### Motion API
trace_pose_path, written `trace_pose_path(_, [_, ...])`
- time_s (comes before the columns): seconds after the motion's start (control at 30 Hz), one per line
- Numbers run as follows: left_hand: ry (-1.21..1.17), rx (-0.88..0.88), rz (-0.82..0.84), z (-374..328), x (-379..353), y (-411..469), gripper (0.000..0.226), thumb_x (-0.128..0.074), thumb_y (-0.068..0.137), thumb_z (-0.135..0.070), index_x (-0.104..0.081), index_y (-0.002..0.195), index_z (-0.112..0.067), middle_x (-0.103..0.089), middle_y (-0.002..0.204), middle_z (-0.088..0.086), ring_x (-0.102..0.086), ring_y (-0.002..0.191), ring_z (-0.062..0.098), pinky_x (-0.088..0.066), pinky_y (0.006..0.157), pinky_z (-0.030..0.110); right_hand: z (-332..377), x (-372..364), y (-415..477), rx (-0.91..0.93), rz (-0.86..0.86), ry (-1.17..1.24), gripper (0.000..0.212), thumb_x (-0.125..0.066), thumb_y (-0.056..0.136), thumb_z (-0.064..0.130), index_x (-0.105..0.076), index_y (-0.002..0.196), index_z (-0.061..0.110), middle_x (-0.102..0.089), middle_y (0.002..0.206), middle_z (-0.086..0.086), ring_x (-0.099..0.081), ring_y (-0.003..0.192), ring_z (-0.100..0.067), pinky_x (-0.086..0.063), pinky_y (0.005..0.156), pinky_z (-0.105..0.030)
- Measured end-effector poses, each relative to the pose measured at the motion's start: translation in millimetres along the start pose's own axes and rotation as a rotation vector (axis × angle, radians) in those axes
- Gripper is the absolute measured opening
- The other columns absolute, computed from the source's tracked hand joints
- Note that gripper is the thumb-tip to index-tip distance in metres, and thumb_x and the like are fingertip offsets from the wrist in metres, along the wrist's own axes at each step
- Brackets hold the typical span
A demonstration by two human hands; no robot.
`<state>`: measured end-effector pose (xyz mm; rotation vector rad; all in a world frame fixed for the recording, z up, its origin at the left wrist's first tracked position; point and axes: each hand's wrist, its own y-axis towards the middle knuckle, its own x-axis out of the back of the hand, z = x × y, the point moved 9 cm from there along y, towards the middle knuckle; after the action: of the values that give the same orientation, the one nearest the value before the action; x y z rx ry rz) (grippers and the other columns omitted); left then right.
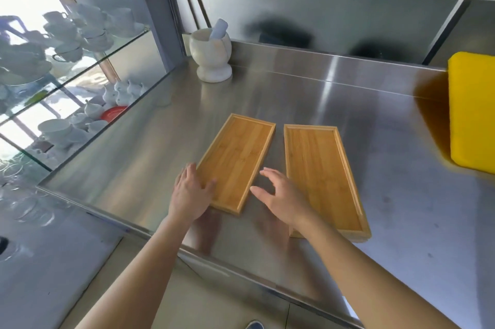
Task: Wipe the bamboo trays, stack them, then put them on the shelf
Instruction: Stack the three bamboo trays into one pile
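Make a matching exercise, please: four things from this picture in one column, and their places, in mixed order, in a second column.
1. left bamboo tray
2. right bamboo tray
3. mortar
4. yellow board

a. far back on the counter
b. at the right edge of the view
c. under the left hand's fingers
d. beside the right hand, partly behind its wrist

Pairs: 1-c, 2-d, 3-a, 4-b

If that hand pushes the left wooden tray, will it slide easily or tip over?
The left bamboo tray lies flat and low on the smooth steel counter, so it would probably slide, not tip. It looks thin and rigid, likely light. The left hand rests on its near corner.
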<state>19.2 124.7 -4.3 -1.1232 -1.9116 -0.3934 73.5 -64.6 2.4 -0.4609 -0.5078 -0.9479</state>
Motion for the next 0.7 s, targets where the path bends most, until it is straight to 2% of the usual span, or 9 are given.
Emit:
trace_pose_path(0.07, [-0.018,0.083,0.079,15.2,-3.4,8.6,0.066,-0.046,0.092,-0.040,-0.016,0.142,-0.009,-0.033,0.148,0.018,-0.033,0.133,0.034,-0.030,0.107,0.042,-9.4,-26.3,11.7,-0.224,0.077,0.263,0.074,-0.059,0.084,0.043,-0.021,0.143,0.019,-0.025,0.153,-0.001,-0.026,0.138,-0.020,-0.024,0.114,-0.040])
trace_pose_path(0.17, [-0.145,0.160,0.184,26.8,-13.6,15.2,0.068,-0.042,0.093,-0.043,-0.011,0.145,-0.012,-0.029,0.151,0.015,-0.031,0.136,0.032,-0.027,0.109,0.039,-14.3,-51.2,23.1,-0.409,0.084,0.629,0.088,-0.063,0.081,0.041,-0.006,0.145,0.022,-0.013,0.156,-0.003,-0.018,0.141,-0.021,-0.016,0.114,-0.042])
trace_pose_path(0.27, [-0.207,0.190,0.198,30.2,-14.7,21.7,0.057,-0.044,0.092,-0.040,-0.030,0.140,-0.012,-0.042,0.143,0.015,-0.041,0.129,0.031,-0.033,0.104,0.037,-9.7,-63.2,32.7,-0.477,0.075,0.842,0.089,-0.065,0.081,0.034,-0.005,0.145,0.022,-0.013,0.156,-0.005,-0.015,0.141,-0.024,-0.013,0.116,-0.044])
trace_pose_path(0.33, [-0.260,0.251,0.173,36.5,-10.2,30.0,0.044,-0.049,0.090,-0.038,-0.049,0.123,-0.010,-0.058,0.119,0.013,-0.053,0.107,0.030,-0.041,0.092,0.037,-16.4,-59.3,36.1,-0.544,-0.022,0.904,0.077,-0.063,0.081,0.027,-0.018,0.142,0.018,-0.025,0.151,-0.006,-0.025,0.137,-0.025,-0.019,0.115,-0.046])
trace_pose_path(0.4, [-0.327,0.307,0.200,43.0,-8.1,36.6,0.031,-0.052,0.089,-0.038,-0.056,0.100,-0.009,-0.058,0.090,0.008,-0.053,0.081,0.025,-0.043,0.075,0.034,-23.0,-51.2,34.9,-0.611,-0.101,0.908,0.066,-0.063,0.080,0.023,-0.030,0.137,0.015,-0.033,0.146,-0.006,-0.032,0.132,-0.026,-0.025,0.112,-0.047])
trace_pose_path(0.43, [-0.362,0.336,0.239,45.6,-9.8,37.8,0.030,-0.053,0.088,-0.038,-0.056,0.092,-0.009,-0.056,0.084,0.008,-0.052,0.074,0.024,-0.042,0.069,0.033,-25.7,-47.7,33.5,-0.633,-0.119,0.886,0.062,-0.063,0.080,0.022,-0.034,0.134,0.015,-0.036,0.144,-0.007,-0.035,0.130,-0.026,-0.027,0.111,-0.048])
trace_pose_path(0.53, [-0.444,0.394,0.343,44.0,-20.2,28.6,0.032,-0.052,0.091,-0.036,-0.053,0.090,-0.004,-0.053,0.074,0.007,-0.050,0.066,0.021,-0.040,0.056,0.027,-24.2,-44.9,29.8,-0.642,-0.082,0.799,0.054,-0.056,0.087,0.019,-0.032,0.135,0.012,-0.033,0.147,-0.009,-0.031,0.133,-0.027,-0.022,0.112,-0.046])
trace_pose_path(0.63, [-0.334,0.296,0.266,28.5,-15.9,26.5,0.028,-0.047,0.094,-0.032,-0.046,0.085,-0.005,-0.043,0.068,0.002,-0.042,0.064,0.018,-0.032,0.059,0.030,-17.9,-34.6,29.2,-0.547,-0.113,0.576,0.049,-0.043,0.095,0.016,-0.024,0.139,0.008,-0.029,0.148,-0.010,-0.029,0.134,-0.027,-0.026,0.109,-0.043])
trace_pose_path(0.7, [-0.318,0.268,0.221,15.7,-7.2,26.0,0.029,-0.043,0.095,-0.031,-0.047,0.083,-0.005,-0.043,0.068,0.002,-0.041,0.061,0.016,-0.030,0.053,0.030,-10.1,-20.3,27.0,-0.491,-0.149,0.424,0.044,-0.039,0.096,0.017,-0.027,0.137,0.005,-0.036,0.143,-0.011,-0.036,0.129,-0.026,-0.033,0.102,-0.038])
